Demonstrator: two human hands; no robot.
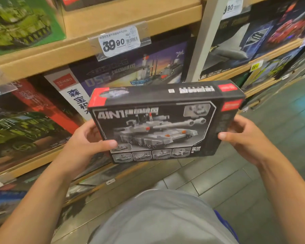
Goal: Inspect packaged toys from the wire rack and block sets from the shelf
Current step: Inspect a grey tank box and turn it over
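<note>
head view: a black block set box point(158, 124), printed with a grey tank and the text "4in1", is held up in the middle of the frame, tilted so its right end sits a little higher, clear of the shelves. the left hand point(84, 140) grips the box's lower left edge at about 9 o'clock, thumb point(107, 144) curled onto the front face and the other fingers wrapped behind. the right hand point(243, 138) holds the right end at about 3 o'clock, thumb tip point(223, 136) pressed on the side edge, fingers curled around the back. both grips are closed on the box, neither hand wide.

at 12 o'clock, a price tag point(119, 40) reading 39.90 hangs on the front lip of a wooden shelf point(42, 59). just below it stands a purple ship box point(136, 67), behind the held box. at 10 o'clock, a green tank box point(19, 23) sits on the upper shelf; at 8 o'clock, a dark box with a green vehicle point(23, 127) stands on the lower shelf. at 2 o'clock, further boxes fill a second shelf bay past a white upright post point(206, 37). grey floor tiles point(271, 155) show at 4 o'clock, and a grey shirt point(162, 217) at 6 o'clock.
</note>
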